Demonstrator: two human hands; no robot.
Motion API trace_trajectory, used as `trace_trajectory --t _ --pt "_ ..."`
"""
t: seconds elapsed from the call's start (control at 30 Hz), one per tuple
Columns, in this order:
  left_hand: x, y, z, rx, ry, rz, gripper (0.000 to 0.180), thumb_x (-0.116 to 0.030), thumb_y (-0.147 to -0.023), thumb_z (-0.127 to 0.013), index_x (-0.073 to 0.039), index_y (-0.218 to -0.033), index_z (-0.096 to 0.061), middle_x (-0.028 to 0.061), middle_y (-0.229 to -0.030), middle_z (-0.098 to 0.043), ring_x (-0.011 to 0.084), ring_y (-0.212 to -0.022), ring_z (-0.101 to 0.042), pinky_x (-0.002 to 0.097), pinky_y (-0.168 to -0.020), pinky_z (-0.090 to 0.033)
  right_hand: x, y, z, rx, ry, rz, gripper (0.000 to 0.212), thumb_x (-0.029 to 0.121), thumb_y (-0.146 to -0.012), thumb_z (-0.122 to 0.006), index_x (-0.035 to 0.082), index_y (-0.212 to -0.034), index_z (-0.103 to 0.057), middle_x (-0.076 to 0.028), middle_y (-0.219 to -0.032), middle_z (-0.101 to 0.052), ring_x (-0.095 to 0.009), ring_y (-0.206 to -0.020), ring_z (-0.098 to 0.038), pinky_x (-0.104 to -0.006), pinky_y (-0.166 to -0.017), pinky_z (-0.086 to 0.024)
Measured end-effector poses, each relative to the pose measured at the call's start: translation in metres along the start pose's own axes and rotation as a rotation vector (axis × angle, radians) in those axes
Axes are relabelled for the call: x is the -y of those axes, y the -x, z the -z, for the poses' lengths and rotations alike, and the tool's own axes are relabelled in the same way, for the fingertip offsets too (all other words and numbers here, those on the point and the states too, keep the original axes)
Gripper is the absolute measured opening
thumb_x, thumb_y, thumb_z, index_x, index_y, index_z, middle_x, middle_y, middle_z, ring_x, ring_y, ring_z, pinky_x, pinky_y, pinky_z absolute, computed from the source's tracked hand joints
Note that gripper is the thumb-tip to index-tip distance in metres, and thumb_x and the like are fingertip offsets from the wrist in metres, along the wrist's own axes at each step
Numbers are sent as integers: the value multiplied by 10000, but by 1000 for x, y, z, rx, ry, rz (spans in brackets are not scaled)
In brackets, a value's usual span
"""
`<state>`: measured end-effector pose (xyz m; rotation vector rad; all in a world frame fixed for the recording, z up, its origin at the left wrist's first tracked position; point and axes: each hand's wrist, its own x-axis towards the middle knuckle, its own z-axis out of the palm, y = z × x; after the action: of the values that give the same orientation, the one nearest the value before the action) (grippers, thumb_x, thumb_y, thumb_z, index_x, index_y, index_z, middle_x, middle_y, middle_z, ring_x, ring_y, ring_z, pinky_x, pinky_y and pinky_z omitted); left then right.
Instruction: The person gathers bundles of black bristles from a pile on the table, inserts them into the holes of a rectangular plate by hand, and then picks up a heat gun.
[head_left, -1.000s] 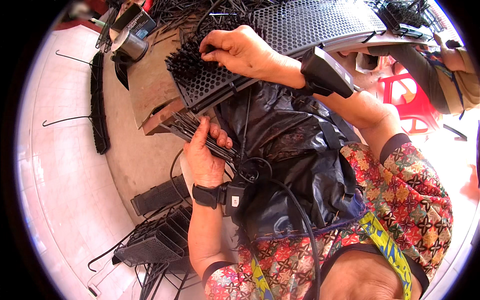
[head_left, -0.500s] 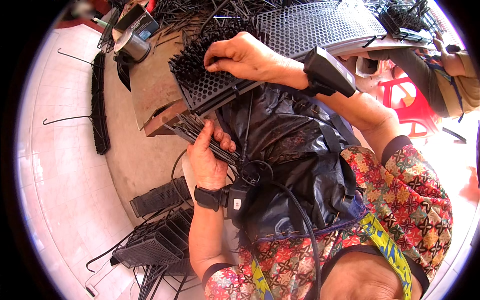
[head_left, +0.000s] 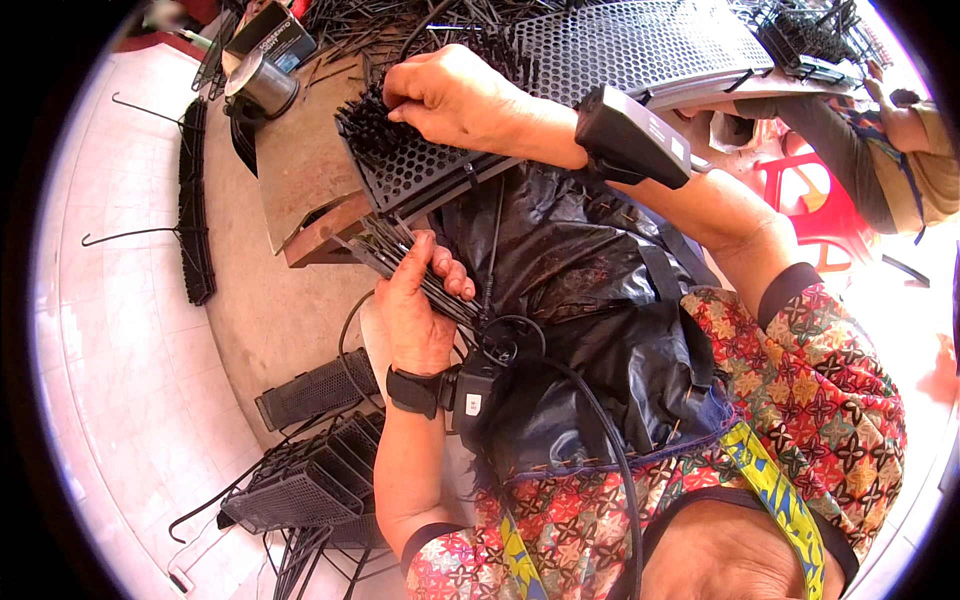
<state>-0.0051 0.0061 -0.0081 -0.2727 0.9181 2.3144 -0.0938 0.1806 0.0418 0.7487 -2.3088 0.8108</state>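
A long perforated panel (head_left: 640, 60), dark grey with rows of holes, lies across the top of the view. Many short dark sticks (head_left: 365, 125) stand upright in its left end. Over these sticks is my right hand (head_left: 455, 95), thumb and fingers pinched together; whatever lies between the fingertips is hidden. My left hand (head_left: 420, 310) is wrapped round a bundle of thin dark sticks (head_left: 385, 248), below the panel's left corner and above my lap. A black sheet (head_left: 570, 270) covers my lap.
A metal mug (head_left: 265, 85) and a dark box (head_left: 275, 40) stand on a wooden board at upper left, near loose sticks. Black mesh racks (head_left: 310, 480) sit at lower left; another long rack (head_left: 195, 200) lies on the floor. Right: a red stool (head_left: 815, 200) and another person.
My right hand has shifted a little left and farther away over the upright sticks. My left hand still grips the bundle, nearly in the same place.
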Motion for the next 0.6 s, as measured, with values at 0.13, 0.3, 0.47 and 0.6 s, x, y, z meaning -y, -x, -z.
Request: trace_trajectory --t 0.13,0.3,0.47,0.6 --pt "-2 2 -5 0 -35 4 106 -149 -802 -543 -61 -839 -496 18 -608 -447 131 -500 -444 271 -458 -377 -3 -6 -7 53 -58 68 112 30 -649 -592 -9 -740 -541 -143 -661 -541 -298 -609 -560 -332 -529 -446" --pt "-1 4 -10 -2 -92 2 111 -146 -799 -548 -57 -845 -500 23 -594 -443 132 -484 -441 271 -445 -370 -3 -4 -4 123 -2 171 80 22 -662 -561 -11 -725 -523 -134 -666 -520 -321 -641 -535 -361 -553 -438" --pt "0 6 -13 20 -88 17 124 -149 -797 -553 -48 -848 -503 25 -580 -432 132 -468 -428 264 -428 -356 3 9 5 105 28 143 141 30 -683 -561 -2 -818 -536 -137 -712 -530 -330 -691 -530 -372 -610 -446" --pt "2 7 -16 41 -112 4 152 -159 -791 -563 -37 -860 -505 24 -573 -421 128 -459 -416 258 -417 -347 0 17 1 -36 -70 154 202 10 -574 -528 -2 -775 -531 -142 -683 -515 -344 -671 -519 -400 -591 -428"
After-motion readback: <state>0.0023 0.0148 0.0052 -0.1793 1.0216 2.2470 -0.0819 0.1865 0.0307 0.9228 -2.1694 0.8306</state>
